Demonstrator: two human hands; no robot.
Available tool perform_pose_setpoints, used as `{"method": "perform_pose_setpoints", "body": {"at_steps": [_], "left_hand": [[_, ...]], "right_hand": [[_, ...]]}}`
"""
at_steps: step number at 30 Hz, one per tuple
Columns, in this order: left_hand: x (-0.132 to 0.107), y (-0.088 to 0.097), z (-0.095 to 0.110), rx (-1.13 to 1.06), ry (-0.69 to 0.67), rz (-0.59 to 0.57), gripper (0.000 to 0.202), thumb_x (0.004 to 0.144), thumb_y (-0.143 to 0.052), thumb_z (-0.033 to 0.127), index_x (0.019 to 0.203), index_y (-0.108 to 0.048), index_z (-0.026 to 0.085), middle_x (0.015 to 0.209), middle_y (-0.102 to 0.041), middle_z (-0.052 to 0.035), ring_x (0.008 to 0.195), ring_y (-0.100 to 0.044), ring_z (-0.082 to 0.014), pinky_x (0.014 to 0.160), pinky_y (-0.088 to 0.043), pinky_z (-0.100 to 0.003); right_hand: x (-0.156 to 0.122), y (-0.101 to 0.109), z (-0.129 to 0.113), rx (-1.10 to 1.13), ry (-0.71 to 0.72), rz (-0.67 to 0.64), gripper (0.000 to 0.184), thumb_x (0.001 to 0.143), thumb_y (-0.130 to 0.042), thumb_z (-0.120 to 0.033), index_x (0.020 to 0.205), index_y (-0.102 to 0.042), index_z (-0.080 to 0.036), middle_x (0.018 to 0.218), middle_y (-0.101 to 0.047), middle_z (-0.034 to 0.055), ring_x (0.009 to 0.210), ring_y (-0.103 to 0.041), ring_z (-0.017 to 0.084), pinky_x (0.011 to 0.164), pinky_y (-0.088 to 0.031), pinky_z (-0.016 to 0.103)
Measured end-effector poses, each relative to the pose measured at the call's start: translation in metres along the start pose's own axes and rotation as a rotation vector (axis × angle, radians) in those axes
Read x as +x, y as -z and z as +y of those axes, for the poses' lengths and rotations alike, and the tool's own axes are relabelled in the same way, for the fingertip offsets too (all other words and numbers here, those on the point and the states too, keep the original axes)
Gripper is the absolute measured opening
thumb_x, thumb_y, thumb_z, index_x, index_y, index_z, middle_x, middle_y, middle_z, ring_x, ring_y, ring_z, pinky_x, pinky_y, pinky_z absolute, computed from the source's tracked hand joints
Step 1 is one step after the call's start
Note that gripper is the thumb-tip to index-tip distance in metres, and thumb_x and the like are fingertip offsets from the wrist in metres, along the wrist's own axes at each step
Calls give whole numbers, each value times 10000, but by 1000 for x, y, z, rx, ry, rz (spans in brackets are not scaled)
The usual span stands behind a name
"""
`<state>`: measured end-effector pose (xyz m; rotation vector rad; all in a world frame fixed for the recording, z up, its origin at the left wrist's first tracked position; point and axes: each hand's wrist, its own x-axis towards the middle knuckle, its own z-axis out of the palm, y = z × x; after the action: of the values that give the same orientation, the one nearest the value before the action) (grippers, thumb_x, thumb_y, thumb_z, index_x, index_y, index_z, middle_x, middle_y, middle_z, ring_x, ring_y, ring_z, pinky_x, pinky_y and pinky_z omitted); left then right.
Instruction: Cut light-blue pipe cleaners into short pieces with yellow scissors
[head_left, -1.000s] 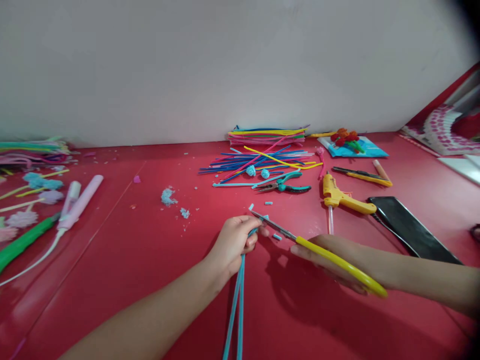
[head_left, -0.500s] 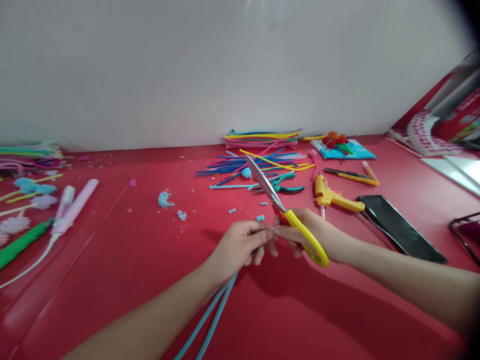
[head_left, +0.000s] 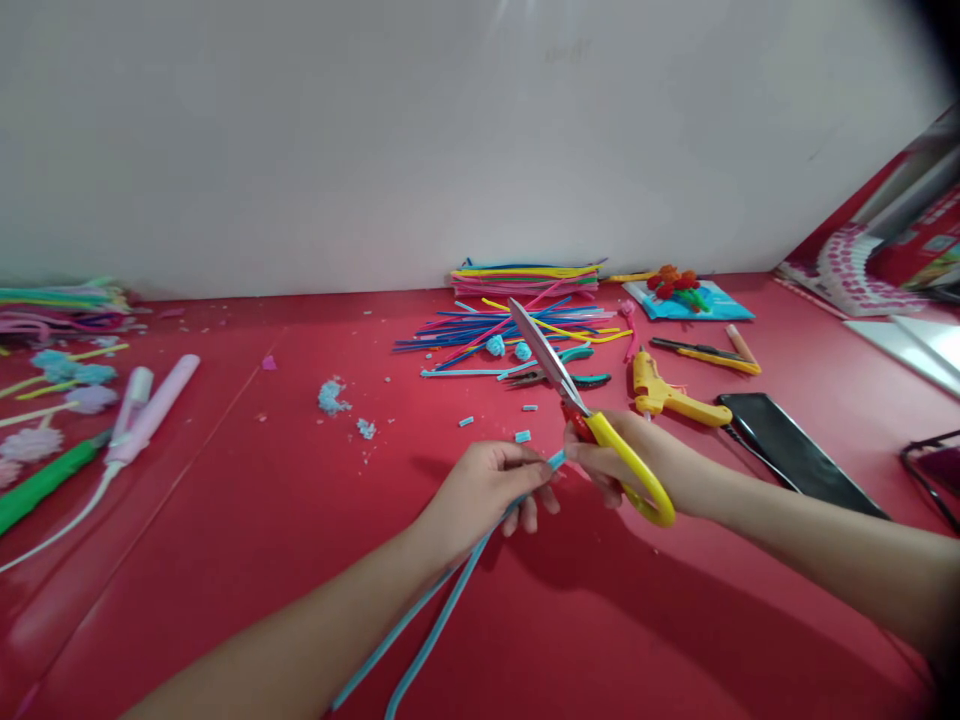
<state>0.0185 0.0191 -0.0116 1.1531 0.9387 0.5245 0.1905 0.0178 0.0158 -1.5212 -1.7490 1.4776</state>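
Light-blue pipe cleaners (head_left: 442, 615) run up from the lower edge into my left hand (head_left: 495, 492), which is closed on them between thumb and fingers. Their tips stick out toward my right hand (head_left: 630, 460). Yellow-handled scissors (head_left: 551, 355) rest in my right hand, blades pointing up and to the left. That hand's fingertips also touch the blue tips. Short blue cut pieces (head_left: 523, 437) lie on the table just beyond my hands. Pliers with teal and black handles (head_left: 589, 381) lie behind the scissors.
Loose pipe cleaners (head_left: 480, 335) and a bundle (head_left: 525, 278) lie at the back. To the right are a yellow glue gun (head_left: 679, 400), a black phone-like slab (head_left: 802, 450) and a cutter (head_left: 712, 354). A pink styling iron (head_left: 161, 410) and blue fluff (head_left: 331, 397) are left.
My right hand, with the scissors, has shifted slightly right, away from my left hand. More of the blue tips now shows between the hands. A second small blue ball is uncovered behind the blades.
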Motion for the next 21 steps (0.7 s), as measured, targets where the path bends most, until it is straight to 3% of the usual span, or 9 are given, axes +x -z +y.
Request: {"method": "perform_pose_setpoints", "body": {"at_steps": [7,12,16,21], "left_hand": [[2,8,-3,-97,-53,170,180,746,-503,287,693,-558,124,575,-579,-13,357,-385,-29,318,-225,-148],[5,15,-2,-184,-146,310,187,752,-508,297,683,-543,126,602,-575,-10,343,-324,-14,312,-184,-154],[6,14,-4,-183,-158,339,200,753,-510,311,679,-545,128,611,-578,-15,345,-317,-12,315,-176,-155],[5,13,-4,-135,-147,336,216,747,-508,323,718,-579,121,608,-586,-27,348,-316,-18,317,-173,-157]], "right_hand": [[-9,15,7,-127,-56,-12,330,743,-458,-494,624,-403,-191,473,-382,-66,401,-426,76,433,-376,206],[-29,25,17,-465,-86,-67,350,762,-415,-538,781,-500,-200,677,-530,-6,554,-504,114,519,-394,221],[-36,19,13,-499,-195,-109,379,778,-373,-546,718,-494,-192,600,-512,-1,509,-486,118,480,-366,227],[-34,11,7,-478,-196,-137,418,778,-344,-571,717,-493,-184,565,-475,-17,478,-446,101,437,-308,216]]}}
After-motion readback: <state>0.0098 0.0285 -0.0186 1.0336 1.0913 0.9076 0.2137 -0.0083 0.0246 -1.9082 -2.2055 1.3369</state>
